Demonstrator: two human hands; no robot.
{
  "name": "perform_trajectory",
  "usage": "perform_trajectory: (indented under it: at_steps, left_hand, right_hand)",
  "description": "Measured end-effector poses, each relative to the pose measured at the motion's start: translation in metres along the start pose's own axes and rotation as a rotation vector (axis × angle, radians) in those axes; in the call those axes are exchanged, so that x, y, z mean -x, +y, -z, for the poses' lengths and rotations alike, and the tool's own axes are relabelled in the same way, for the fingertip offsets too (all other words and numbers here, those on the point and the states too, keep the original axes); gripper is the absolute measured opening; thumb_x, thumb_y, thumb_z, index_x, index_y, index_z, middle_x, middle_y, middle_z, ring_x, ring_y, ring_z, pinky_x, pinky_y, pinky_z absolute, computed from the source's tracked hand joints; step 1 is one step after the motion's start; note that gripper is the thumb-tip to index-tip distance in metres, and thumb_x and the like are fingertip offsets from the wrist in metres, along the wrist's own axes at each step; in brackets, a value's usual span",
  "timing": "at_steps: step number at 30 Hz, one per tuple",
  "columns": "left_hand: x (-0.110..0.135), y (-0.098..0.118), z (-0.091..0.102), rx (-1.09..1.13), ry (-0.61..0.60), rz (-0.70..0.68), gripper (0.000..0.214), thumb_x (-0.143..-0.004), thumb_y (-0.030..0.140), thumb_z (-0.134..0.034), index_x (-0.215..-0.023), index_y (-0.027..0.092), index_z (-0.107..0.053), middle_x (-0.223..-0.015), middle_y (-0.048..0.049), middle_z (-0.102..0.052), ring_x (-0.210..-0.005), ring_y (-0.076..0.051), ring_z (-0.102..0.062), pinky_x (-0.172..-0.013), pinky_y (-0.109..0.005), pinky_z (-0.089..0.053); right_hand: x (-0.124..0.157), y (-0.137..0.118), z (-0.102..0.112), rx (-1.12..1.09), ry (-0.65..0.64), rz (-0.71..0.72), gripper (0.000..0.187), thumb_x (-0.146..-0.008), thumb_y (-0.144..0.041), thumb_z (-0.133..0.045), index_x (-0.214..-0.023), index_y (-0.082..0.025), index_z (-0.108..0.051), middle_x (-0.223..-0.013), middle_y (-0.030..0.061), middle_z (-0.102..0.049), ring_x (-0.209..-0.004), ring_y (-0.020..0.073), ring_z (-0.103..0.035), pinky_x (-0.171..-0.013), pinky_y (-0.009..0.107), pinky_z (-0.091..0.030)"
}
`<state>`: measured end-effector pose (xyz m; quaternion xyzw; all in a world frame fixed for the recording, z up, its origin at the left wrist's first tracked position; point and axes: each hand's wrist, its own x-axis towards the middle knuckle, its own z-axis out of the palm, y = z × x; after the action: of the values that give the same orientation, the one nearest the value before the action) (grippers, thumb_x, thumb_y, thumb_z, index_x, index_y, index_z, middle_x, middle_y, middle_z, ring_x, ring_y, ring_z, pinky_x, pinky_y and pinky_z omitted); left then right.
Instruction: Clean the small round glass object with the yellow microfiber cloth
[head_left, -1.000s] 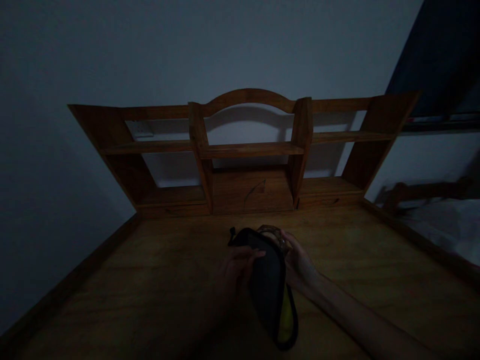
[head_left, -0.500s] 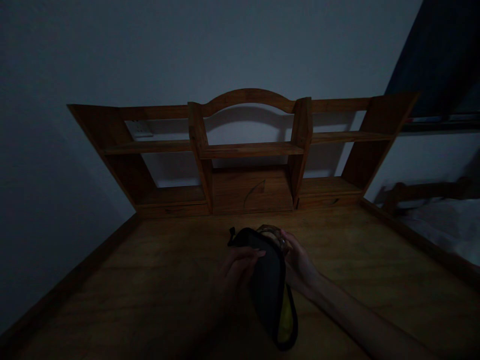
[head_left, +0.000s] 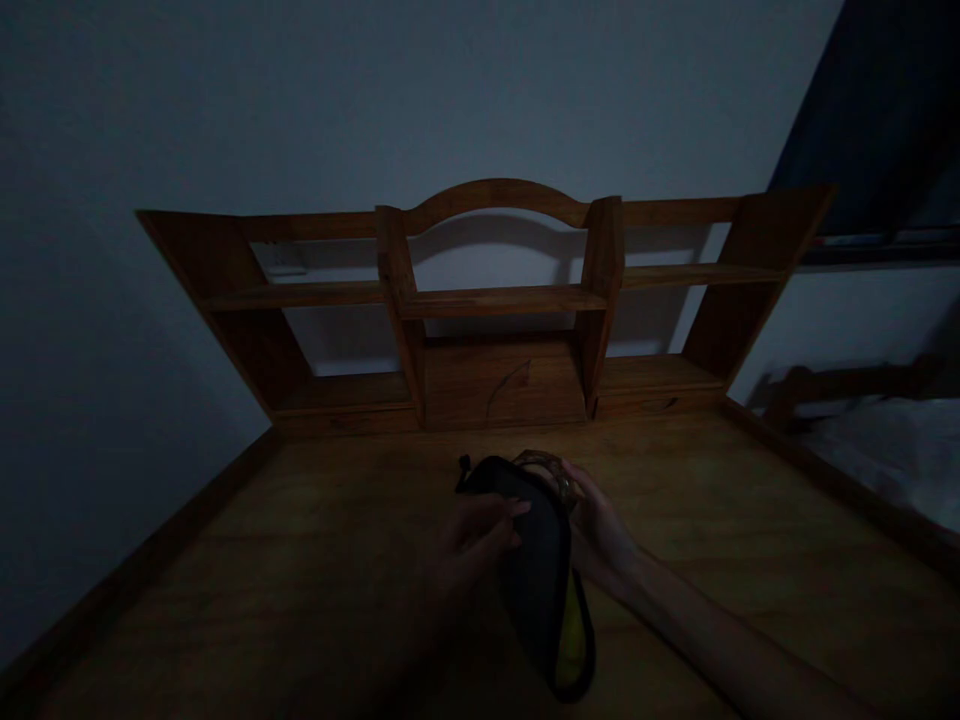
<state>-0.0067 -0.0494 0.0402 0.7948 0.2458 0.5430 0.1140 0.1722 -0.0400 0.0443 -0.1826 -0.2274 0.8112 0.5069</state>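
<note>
A black zip case with a yellow lining [head_left: 544, 580] stands on edge on the wooden desk [head_left: 300, 560], in dim light. My left hand [head_left: 476, 535] grips its left side with curled fingers. My right hand [head_left: 600, 535] holds its right side. A brownish patterned object [head_left: 547, 468], perhaps a pair of glasses, pokes out at the case's top by my right fingers. A small black zip pull sticks out at the case's upper left.
A wooden hutch with shelves [head_left: 495, 300] stands at the back of the desk against a pale wall. A raised rim runs along the desk's left and right sides. A bed with a wooden frame [head_left: 877, 420] lies to the right.
My left fingers have shifted slightly on the case. The case and my right hand stay where they were.
</note>
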Motion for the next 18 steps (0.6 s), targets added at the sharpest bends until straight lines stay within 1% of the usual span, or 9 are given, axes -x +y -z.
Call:
perform_trajectory:
  at_steps: [2, 5, 7, 10, 13, 15, 18]
  left_hand:
    - [0.0003, 0.0007, -0.0003, 0.070, 0.009, 0.053, 0.029, -0.089, 0.012, -0.051, -0.114, 0.026, -0.057, -0.102, -0.0058, -0.065, -0.089, -0.014, -0.067, -0.067, -0.021, -0.058]
    - [-0.0009, 0.0013, -0.0010, 0.154, 0.012, 0.084, 0.028, -0.090, 0.014, -0.050, -0.113, 0.027, -0.058, -0.102, -0.0044, -0.067, -0.092, -0.015, -0.066, -0.070, -0.021, -0.058]
    - [-0.0026, 0.0022, -0.0010, 0.163, 0.006, 0.096, 0.027, -0.090, 0.015, -0.049, -0.113, 0.027, -0.058, -0.103, -0.0046, -0.066, -0.093, -0.015, -0.066, -0.070, -0.021, -0.058]
    - [-0.0052, 0.0040, -0.0009, 0.083, 0.000, 0.058, 0.025, -0.090, 0.013, -0.050, -0.109, 0.024, -0.060, -0.101, -0.0043, -0.067, -0.092, -0.014, -0.066, -0.075, -0.021, -0.056]
    - [-0.0058, 0.0039, -0.0017, 0.001, 0.025, 0.028, 0.024, -0.091, 0.011, -0.047, -0.106, 0.022, -0.062, -0.097, -0.0047, -0.067, -0.091, -0.013, -0.065, -0.080, -0.022, -0.055]
    - [-0.0043, 0.0019, -0.0025, -0.018, 0.037, 0.021, 0.023, -0.091, 0.011, -0.047, -0.106, 0.020, -0.062, -0.097, -0.0054, -0.065, -0.090, -0.013, -0.065, -0.079, -0.023, -0.055]
    - [-0.0004, -0.0028, -0.0026, -0.046, 0.031, -0.022, 0.025, -0.090, 0.009, -0.050, -0.111, 0.020, -0.059, -0.100, -0.0054, -0.064, -0.093, -0.013, -0.063, -0.077, -0.023, -0.055]
  right_hand:
    - [0.0004, 0.0001, 0.0005, -0.008, -0.016, -0.008, 0.038, -0.087, -0.043, -0.055, -0.114, -0.018, -0.063, -0.096, 0.0052, -0.070, -0.091, 0.0230, -0.065, -0.093, 0.038, -0.041]
    - [0.0003, 0.0001, 0.0019, -0.015, -0.030, -0.006, 0.039, -0.088, -0.043, -0.053, -0.114, -0.016, -0.062, -0.096, 0.0060, -0.070, -0.093, 0.0234, -0.064, -0.093, 0.039, -0.042]
    - [0.0000, 0.0001, 0.0025, -0.016, -0.036, -0.010, 0.039, -0.089, -0.044, -0.052, -0.114, -0.015, -0.063, -0.096, 0.0066, -0.070, -0.094, 0.0235, -0.063, -0.092, 0.038, -0.042]
    - [-0.0006, 0.0002, 0.0019, -0.006, -0.025, 0.001, 0.039, -0.088, -0.043, -0.054, -0.115, -0.016, -0.062, -0.097, 0.0061, -0.070, -0.095, 0.0231, -0.063, -0.092, 0.037, -0.042]
    - [-0.0009, 0.0005, -0.0001, 0.014, 0.000, 0.021, 0.039, -0.086, -0.044, -0.056, -0.115, -0.017, -0.062, -0.099, 0.0053, -0.069, -0.096, 0.0226, -0.063, -0.093, 0.037, -0.041]
    - [-0.0008, 0.0007, -0.0012, 0.018, -0.002, 0.018, 0.039, -0.086, -0.044, -0.056, -0.114, -0.017, -0.062, -0.100, 0.0055, -0.069, -0.096, 0.0225, -0.063, -0.093, 0.036, -0.041]
    - [-0.0003, 0.0005, -0.0024, 0.016, -0.010, -0.007, 0.039, -0.086, -0.045, -0.055, -0.111, -0.016, -0.064, -0.099, 0.0064, -0.069, -0.096, 0.0228, -0.063, -0.093, 0.036, -0.041]
